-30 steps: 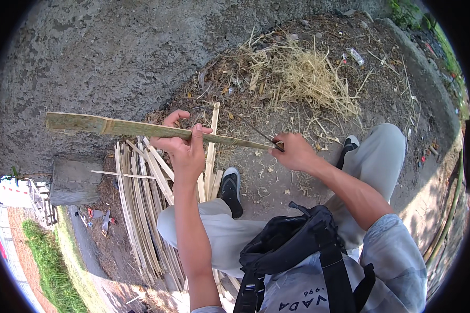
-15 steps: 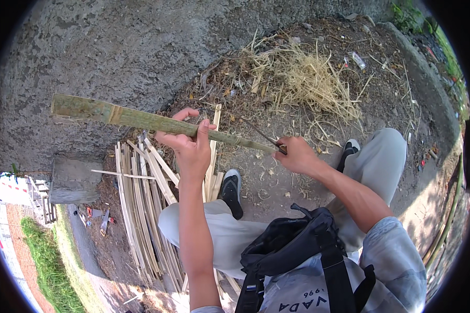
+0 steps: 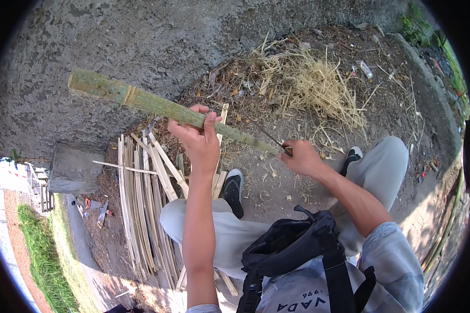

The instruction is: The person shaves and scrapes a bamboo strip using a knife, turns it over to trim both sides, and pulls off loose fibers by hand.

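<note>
A long greenish split bamboo piece slants across in front of me, its wide end up at the left and its narrow end by my right hand. My left hand grips it near the middle, thumb on the near side and fingers behind. In my closed right hand is a knife, its thin dark blade pointing up and left beside the bamboo's narrow end. Whether the blade touches the bamboo I cannot tell. The knife's handle is mostly hidden in my fist.
Pale bamboo strips lie in a pile at the left of my leg. A heap of straw-like shavings is on the ground ahead, near a rough concrete wall. A concrete block stands left. A black bag hangs at my waist.
The bamboo has shifted slightly right and its wide end has risen. My left hand has moved right with it, its fingers now closer round it. My right hand has shifted slightly right.
</note>
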Demonstrator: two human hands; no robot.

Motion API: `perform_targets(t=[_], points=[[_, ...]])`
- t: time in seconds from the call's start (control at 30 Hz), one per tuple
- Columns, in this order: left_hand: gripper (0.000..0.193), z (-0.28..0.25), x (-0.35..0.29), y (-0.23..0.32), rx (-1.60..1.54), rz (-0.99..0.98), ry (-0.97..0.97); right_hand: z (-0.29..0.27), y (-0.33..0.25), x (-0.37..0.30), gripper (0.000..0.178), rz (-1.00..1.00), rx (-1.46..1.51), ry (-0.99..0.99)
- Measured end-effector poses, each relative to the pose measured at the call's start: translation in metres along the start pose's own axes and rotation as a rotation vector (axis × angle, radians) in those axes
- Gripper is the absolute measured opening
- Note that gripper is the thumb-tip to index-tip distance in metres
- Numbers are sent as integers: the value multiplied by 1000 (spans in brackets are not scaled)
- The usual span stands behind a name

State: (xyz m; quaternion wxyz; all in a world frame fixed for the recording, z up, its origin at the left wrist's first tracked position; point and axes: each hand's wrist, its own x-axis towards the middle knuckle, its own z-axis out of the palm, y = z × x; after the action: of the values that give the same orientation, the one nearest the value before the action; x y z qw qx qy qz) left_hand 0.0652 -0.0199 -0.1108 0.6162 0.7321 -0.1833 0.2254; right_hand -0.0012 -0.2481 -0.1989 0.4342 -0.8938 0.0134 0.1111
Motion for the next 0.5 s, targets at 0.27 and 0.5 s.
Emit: perform_targets(t=[0.27,0.5], points=[[61,-6,-1,4,149,28,-127,-3,-2,0,37,18,-51,-24],[65,-12,-1,4,77,-38,-127,-1,1,2,35,30,-54,4]])
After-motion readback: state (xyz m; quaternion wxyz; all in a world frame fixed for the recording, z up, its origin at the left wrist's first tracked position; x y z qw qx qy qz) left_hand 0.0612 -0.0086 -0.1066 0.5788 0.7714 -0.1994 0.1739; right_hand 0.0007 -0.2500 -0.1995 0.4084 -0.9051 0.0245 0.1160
